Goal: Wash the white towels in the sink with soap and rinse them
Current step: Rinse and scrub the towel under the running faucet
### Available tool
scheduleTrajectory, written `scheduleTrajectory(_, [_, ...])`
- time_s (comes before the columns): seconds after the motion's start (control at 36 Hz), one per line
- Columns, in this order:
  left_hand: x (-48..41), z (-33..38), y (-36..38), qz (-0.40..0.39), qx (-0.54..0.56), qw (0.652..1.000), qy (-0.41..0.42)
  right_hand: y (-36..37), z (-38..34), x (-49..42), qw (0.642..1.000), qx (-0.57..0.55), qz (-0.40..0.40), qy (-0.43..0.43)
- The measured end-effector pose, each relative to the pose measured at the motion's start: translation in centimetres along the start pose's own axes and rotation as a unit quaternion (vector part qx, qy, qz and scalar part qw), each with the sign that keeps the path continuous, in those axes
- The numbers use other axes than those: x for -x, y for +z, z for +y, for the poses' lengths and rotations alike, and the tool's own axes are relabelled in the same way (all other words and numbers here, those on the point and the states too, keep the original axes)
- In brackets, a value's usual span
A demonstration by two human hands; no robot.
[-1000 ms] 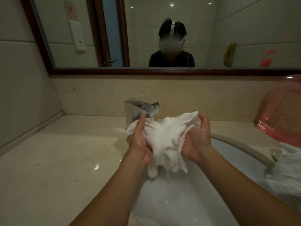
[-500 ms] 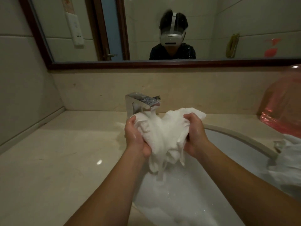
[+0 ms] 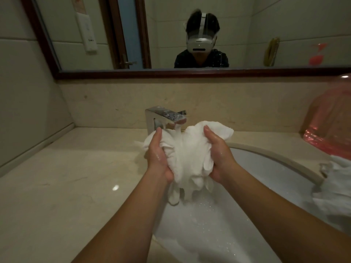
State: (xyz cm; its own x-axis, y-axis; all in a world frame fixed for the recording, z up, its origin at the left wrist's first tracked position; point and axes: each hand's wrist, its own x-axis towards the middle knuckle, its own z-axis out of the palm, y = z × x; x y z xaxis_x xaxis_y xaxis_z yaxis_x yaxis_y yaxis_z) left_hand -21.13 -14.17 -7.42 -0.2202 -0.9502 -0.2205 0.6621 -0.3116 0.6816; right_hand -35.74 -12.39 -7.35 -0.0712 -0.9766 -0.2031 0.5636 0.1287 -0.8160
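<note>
Head view: left hand point(image 3: 158, 156) and right hand point(image 3: 218, 154), fingers curled around bunched white towel point(image 3: 188, 158) under faucet point(image 3: 163, 118).

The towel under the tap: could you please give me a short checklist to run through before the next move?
1. Left hand has a grip on the towel: ok.
2. Right hand has a grip on it as well: ok.
3. Towel is right below the faucet spout: ok.
4. Water is running: ok, a thin stream meets the cloth.
5. Towel hangs over the sink, so drips fall into the basin: ok.
6. Soap fully rinsed out of the cloth: cannot tell.
</note>
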Motion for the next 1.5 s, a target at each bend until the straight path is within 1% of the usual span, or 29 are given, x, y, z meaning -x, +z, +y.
scheduleTrajectory(0.11, [0.1,-0.2,0.1,-0.021,-0.019,1.0,-0.01,0.1,0.0,-0.1,1.0,0.014,-0.011,-0.023])
scheduleTrajectory(0.22, [-0.2,-0.4,0.0,0.016,-0.021,1.0,-0.014,-0.1,0.7,-0.7,0.996,0.078,0.032,-0.041])
scheduleTrajectory(0.28, [-0.5,-0.5,-0.2,0.032,-0.017,0.999,-0.003,-0.4,1.1,-1.0,0.994,0.088,0.049,-0.032])
scheduleTrajectory(0.36, [-0.5,-0.3,-0.2,0.033,-0.011,0.999,0.007,-0.7,1.4,-1.3,0.994,0.086,0.067,-0.02])
scheduleTrajectory(0.44, [-0.8,-0.5,-0.5,0.043,0.001,0.999,0.014,-0.7,1.2,-1.3,0.993,0.09,0.066,-0.025])
scheduleTrajectory(0.64, [-0.8,-0.3,-0.5,0.04,0.001,0.999,0.021,-0.5,1.0,-0.9,0.993,0.09,0.069,-0.035])
scheduleTrajectory(0.81, [-0.5,-0.2,-0.4,0.02,-0.017,1.0,0.007,0.6,0.8,0.4,0.993,0.055,0.09,-0.054])
scheduleTrajectory(0.92, [-0.3,0.0,-0.4,0.013,-0.015,1.0,-0.002,1.3,0.8,0.8,0.993,0.038,0.076,-0.077])
scheduleTrajectory(0.97, [-0.1,0.1,-0.3,0.028,-0.019,0.999,-0.005,1.6,1.2,0.9,0.994,0.035,0.072,-0.072])
scheduleTrajectory(1.08, [-0.9,-0.6,-0.9,0.103,-0.03,0.994,0.006,1.6,2.2,0.9,0.998,0.031,0.047,-0.018])
scheduleTrajectory(1.14, [0.1,-0.5,0.1,0.14,-0.087,0.985,0.048,2.1,2.9,1.2,0.999,0.049,0.024,-0.002])
scheduleTrajectory(1.22, [1.3,-1.1,1.4,0.174,-0.217,0.95,0.139,3.2,3.8,1.9,0.992,0.123,0.004,-0.021])
scheduleTrajectory(1.28, [1.6,-1.7,1.7,0.172,-0.238,0.938,0.184,3.6,4.0,2.1,0.988,0.154,0.007,-0.026])
scheduleTrajectory(1.33, [2.0,-2.0,1.9,0.169,-0.258,0.925,0.221,3.8,3.8,2.3,0.987,0.157,0.015,-0.033])
scheduleTrajectory(1.42, [2.1,-2.8,1.9,0.159,-0.337,0.891,0.259,3.9,3.5,2.8,0.984,0.15,0.055,-0.073])
scheduleTrajectory(1.5, [2.4,-3.4,2.1,0.142,-0.374,0.88,0.257,3.7,3.7,3.3,0.975,0.154,0.098,-0.125])
